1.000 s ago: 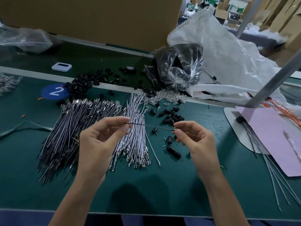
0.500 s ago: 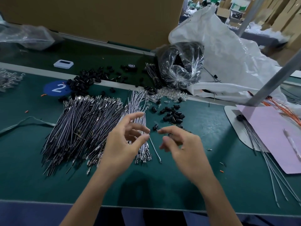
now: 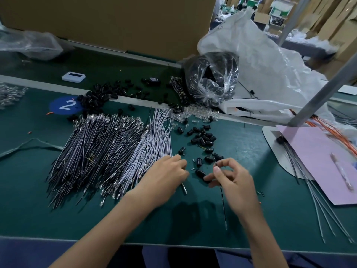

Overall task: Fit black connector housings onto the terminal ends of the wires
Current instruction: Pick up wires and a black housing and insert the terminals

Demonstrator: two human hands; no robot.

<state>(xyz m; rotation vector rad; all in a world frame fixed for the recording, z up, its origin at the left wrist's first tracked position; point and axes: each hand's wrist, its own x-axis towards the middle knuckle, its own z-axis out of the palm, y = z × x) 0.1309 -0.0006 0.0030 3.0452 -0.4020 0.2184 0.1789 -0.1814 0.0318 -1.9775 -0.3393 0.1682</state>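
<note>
The bench (image 3: pixel 58 209) is dark green. The connector housings (image 3: pixel 202 138) are black, the wires (image 3: pixel 116 149) black or pale grey. The paper (image 3: pixel 318 157) is pink, the label (image 3: pixel 66 105) blue.

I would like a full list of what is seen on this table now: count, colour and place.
black wires: many, black, pile left of centre
white wires: many, white, bundle beside the black pile
connector housings: many, black, scattered at centre
clear bag: one, holds black parts, far centre
white sack: one, white, far right
pink sheet: one, pink, right edge
round sticker: one, blue, marked 2, far left
left hand: one, over white wires' near ends, grip hidden
right hand: one, pinches a single black wire
</note>
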